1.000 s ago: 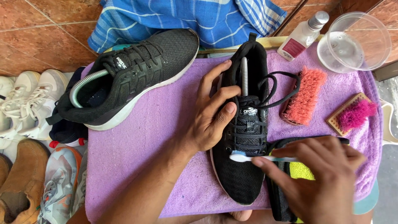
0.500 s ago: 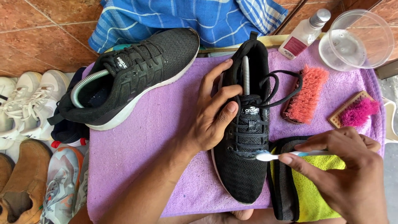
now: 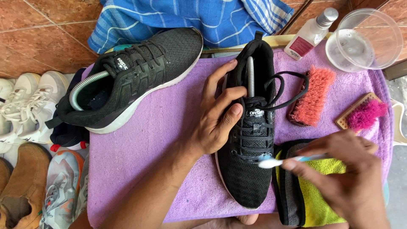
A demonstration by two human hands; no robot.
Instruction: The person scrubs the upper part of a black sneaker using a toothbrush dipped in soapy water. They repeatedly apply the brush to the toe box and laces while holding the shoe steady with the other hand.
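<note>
I see the left hand [image 3: 220,116] wrapped around the black shoe [image 3: 250,135], thumb on its laces. The right hand [image 3: 347,178] pinches a toothbrush [image 3: 280,160], bristles touching the shoe's side.

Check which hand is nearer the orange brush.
Right. The right hand, holding a toothbrush, sits just below the orange brush. The left hand grips the black shoe, which lies between it and the brush.
</note>
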